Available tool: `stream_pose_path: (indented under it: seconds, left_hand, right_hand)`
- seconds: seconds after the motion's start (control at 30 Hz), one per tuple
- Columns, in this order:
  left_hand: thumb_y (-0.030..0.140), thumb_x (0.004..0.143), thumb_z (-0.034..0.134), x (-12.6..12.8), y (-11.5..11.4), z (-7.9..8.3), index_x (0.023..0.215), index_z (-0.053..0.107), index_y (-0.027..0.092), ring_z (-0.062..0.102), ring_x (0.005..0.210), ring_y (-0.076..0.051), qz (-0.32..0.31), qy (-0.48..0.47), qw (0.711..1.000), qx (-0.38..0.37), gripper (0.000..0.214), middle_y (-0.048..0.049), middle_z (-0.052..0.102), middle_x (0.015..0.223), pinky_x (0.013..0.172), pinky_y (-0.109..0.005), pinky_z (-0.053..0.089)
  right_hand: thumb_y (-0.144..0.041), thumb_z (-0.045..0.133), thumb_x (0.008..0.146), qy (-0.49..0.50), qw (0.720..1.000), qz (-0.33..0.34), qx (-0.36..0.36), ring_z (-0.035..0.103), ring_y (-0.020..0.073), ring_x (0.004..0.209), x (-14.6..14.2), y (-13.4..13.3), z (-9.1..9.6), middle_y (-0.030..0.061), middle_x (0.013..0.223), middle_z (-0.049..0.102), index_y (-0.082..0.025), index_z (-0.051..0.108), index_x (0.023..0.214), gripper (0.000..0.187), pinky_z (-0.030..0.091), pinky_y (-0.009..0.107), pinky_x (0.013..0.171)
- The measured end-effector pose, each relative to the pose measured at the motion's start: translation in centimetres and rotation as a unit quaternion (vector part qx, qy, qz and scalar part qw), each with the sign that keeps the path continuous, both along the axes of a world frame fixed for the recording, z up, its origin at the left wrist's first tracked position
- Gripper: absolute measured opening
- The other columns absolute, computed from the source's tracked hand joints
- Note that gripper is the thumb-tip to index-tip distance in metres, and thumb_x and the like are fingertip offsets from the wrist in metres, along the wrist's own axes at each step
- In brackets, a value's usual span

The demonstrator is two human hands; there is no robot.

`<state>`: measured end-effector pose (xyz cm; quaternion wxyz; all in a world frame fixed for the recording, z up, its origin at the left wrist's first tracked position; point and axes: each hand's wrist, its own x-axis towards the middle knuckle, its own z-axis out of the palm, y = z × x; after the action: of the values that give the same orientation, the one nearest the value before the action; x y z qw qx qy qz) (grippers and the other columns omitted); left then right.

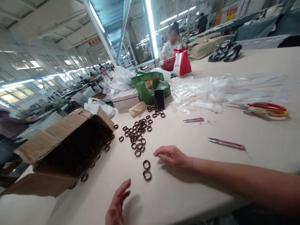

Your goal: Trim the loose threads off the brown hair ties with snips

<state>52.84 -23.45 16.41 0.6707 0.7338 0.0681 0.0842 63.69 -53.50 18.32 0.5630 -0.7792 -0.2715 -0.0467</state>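
Note:
Two dark brown rings (147, 175) lie on the table between my hands, one just beyond the other. My left hand (117, 203) is at the near edge, left of these rings, its thumb and fingers apart with nothing in them. Just right of the farther ring is my right hand (172, 156), low over the table with fingers stretched to the left. I see nothing held in it, though its palm side is hidden. Beyond the hands is a loose pile of similar brown rings (138, 132). A cardboard box (56, 134) lies open at the left, with more dark rings in and beside it.
Two pink thread snips (227, 143) and red- and yellow-handled scissors (267, 109) lie to the right. Farther back are a phone (159, 100), a green bag (148, 84), clear plastic bags (206, 90) and a red-and-white bag (182, 62). A person (172, 43) is across the table.

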Motion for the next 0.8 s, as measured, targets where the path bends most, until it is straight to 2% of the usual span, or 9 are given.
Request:
stream_pose_path:
  seconds: [0.1,0.2,0.27,0.33,0.47,0.53,0.63,0.8]
  left_hand:
    - [0.078,0.085,0.037,6.1,1.1,0.5,0.116,0.072,0.018,0.053,0.131,-0.033,0.044,-0.027,0.998,0.023,0.075,-0.0149,0.063,0.136,0.104,-0.048,0.048]
    - [0.065,0.094,0.032,12.2,2.0,0.2,0.131,0.061,0.018,0.050,0.134,-0.028,0.058,-0.037,0.986,0.151,0.067,-0.0140,0.056,0.143,0.107,-0.044,0.046]
    - [0.058,0.097,0.028,16.1,2.2,-0.1,0.134,0.059,0.018,0.049,0.135,-0.026,0.051,-0.047,0.968,0.241,0.062,-0.0127,0.055,0.145,0.110,-0.042,0.042]
    - [0.053,0.097,0.031,19.7,2.2,-0.2,0.132,0.060,0.017,0.047,0.137,-0.025,0.037,-0.057,0.953,0.294,0.058,-0.0127,0.055,0.144,0.115,-0.041,0.035]
    - [0.047,0.093,0.037,25.9,0.7,-0.2,0.130,0.061,0.012,0.042,0.140,-0.027,0.013,-0.064,0.935,0.349,0.056,-0.0165,0.052,0.146,0.120,-0.042,0.025]
    - [0.047,0.092,0.037,28.2,-0.3,-0.3,0.129,0.061,0.011,0.040,0.141,-0.029,0.007,-0.062,0.928,0.367,0.057,-0.0178,0.052,0.146,0.120,-0.043,0.023]
    - [0.050,0.090,0.039,30.6,-1.5,-0.7,0.127,0.063,0.013,0.041,0.141,-0.029,-0.017,-0.057,0.920,0.387,0.057,-0.0157,0.055,0.143,0.121,-0.043,0.023]
    - [0.053,0.089,0.040,31.9,-2.2,-0.5,0.126,0.064,0.016,0.048,0.136,-0.028,-0.069,-0.057,0.908,0.409,0.058,-0.0127,0.060,0.140,0.118,-0.042,0.029]
  right_hand:
    - [-0.031,0.053,0.090,0.017,0.993,-0.117,0.031,0.071,0.0188,0.078,4.7,-0.4,-0.9,0.0070,0.088,0.076,-0.017,0.074,0.093,0.026,0.056,0.031,0.075]
    - [-0.031,0.054,0.089,-0.003,0.984,-0.169,0.051,0.071,0.0205,0.082,7.3,-1.4,-1.2,0.0060,0.088,0.076,-0.019,0.075,0.090,0.024,0.055,0.034,0.081]
    - [-0.030,0.053,0.090,-0.027,0.979,-0.197,0.053,0.071,0.0204,0.084,8.3,-2.4,-1.4,0.0053,0.090,0.076,-0.021,0.075,0.093,0.024,0.055,0.034,0.084]
    - [-0.029,0.053,0.091,-0.065,0.970,-0.230,0.039,0.070,0.0202,0.090,9.4,-3.6,-1.7,0.0050,0.096,0.075,-0.021,0.073,0.095,0.022,0.054,0.034,0.088]
    - [-0.021,0.051,0.091,-0.100,0.942,-0.321,-0.028,0.066,0.0206,0.107,12.2,-6.6,-2.3,0.0074,0.112,0.072,-0.020,0.071,0.102,0.022,0.049,0.037,0.101]
    - [-0.018,0.052,0.090,-0.091,0.930,-0.350,-0.063,0.064,0.0225,0.110,13.8,-7.8,-2.5,0.0102,0.114,0.070,-0.018,0.070,0.104,0.023,0.047,0.039,0.103]
    - [-0.018,0.058,0.088,-0.080,0.925,-0.353,-0.113,0.063,0.0239,0.111,15.9,-8.5,-2.6,0.0125,0.117,0.068,-0.016,0.069,0.109,0.024,0.046,0.040,0.102]
    - [-0.025,0.062,0.089,-0.080,0.932,-0.310,-0.170,0.061,0.0233,0.111,18.9,-7.6,-2.2,0.0134,0.121,0.067,-0.015,0.067,0.116,0.030,0.044,0.037,0.101]
